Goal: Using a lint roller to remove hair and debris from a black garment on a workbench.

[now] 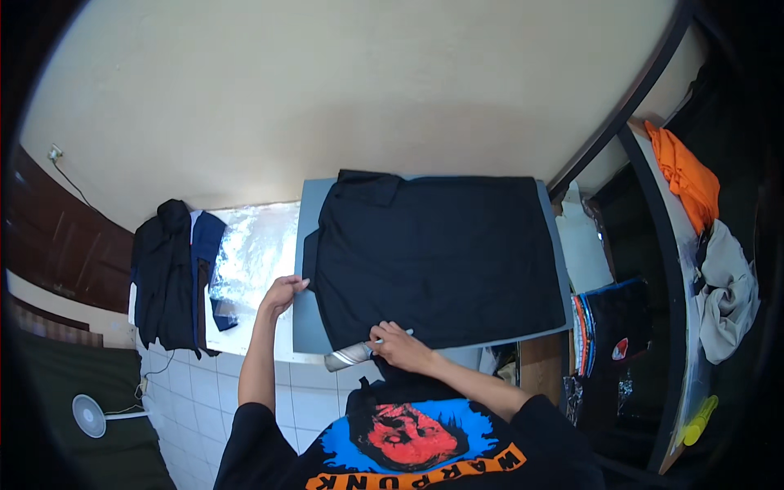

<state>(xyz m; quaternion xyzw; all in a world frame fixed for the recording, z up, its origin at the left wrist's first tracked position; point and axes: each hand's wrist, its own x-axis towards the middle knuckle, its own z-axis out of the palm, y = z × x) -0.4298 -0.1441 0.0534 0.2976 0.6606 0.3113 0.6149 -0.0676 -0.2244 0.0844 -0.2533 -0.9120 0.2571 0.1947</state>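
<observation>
A black short-sleeved shirt (441, 253) lies spread flat on a grey board (307, 204), its collar (310, 255) to the left. One sleeve is folded over at the far left corner. At the collar's near end, my left hand (284, 294) pinches the edge of the cloth between thumb and fingers. My right hand (398, 345) grips the handle of a lint roller (349, 357) at the shirt's near edge. The roller's pale, striped cylinder points left and lies by the near sleeve, which hangs partly hidden below my right hand.
Dark clothes (167, 278) are heaped at the left, beside clear plastic film (253, 253) on the white table. Folded garments (608, 322) lie to the right of the board. A shelf farther right holds orange cloth (686, 175) and grey cloth (727, 290). A white fan (89, 416) stands at lower left.
</observation>
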